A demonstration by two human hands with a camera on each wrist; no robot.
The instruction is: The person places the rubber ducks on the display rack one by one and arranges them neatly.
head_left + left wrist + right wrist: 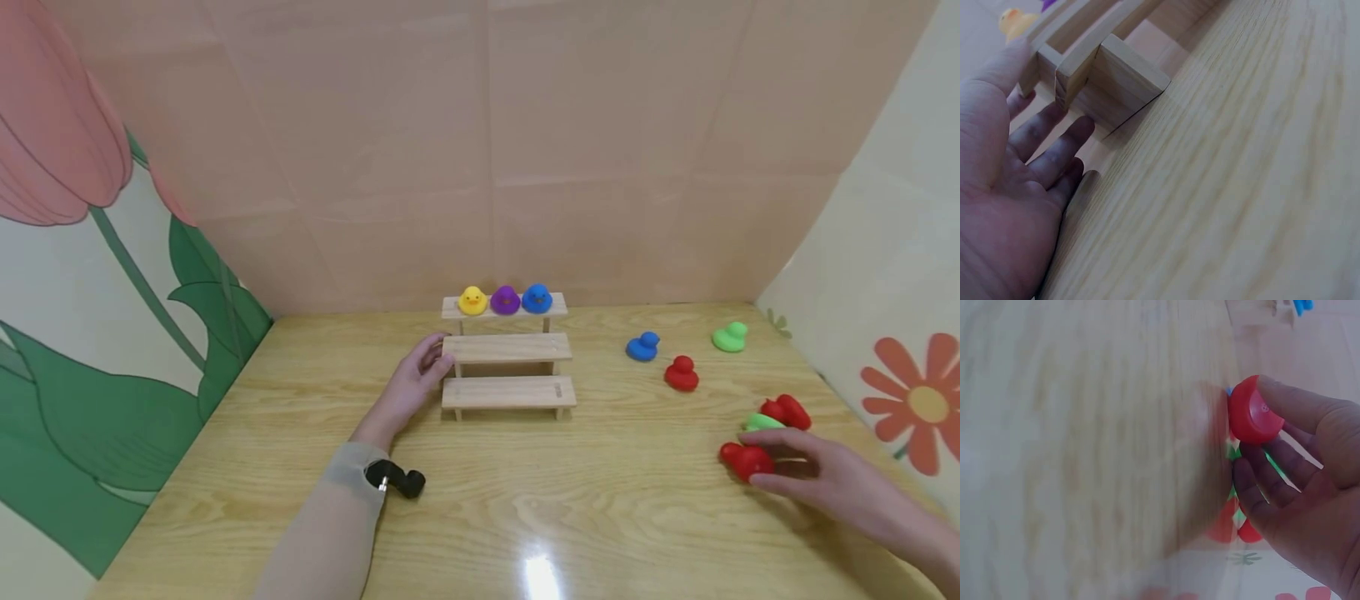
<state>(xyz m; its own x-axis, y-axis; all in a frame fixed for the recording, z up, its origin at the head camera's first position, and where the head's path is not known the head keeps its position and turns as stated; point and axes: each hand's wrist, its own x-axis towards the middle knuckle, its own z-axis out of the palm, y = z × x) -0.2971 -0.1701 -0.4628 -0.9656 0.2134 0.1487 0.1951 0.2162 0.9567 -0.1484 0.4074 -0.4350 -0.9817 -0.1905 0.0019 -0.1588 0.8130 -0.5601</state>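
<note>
A three-step wooden stand (507,347) stands at the table's middle, with a yellow duck (472,301), a purple duck (506,301) and a blue duck (537,298) in a row on its top step. My left hand (411,383) holds the left end of the middle step, thumb in front and fingers around the edge; the left wrist view shows the lower fingers (1063,150) loosely bent beside the stand. At the right, my right hand (825,471) pinches a red duck (748,461) between thumb and fingers. That duck lies tipped, its flat underside (1264,415) facing the thumb side.
Just behind the right hand lie a green duck (763,422) and another red duck (787,412), partly overlapped in view. Farther back on the right sit a blue duck (643,346), a red duck (682,374) and a green duck (731,337). Patterned walls border the table.
</note>
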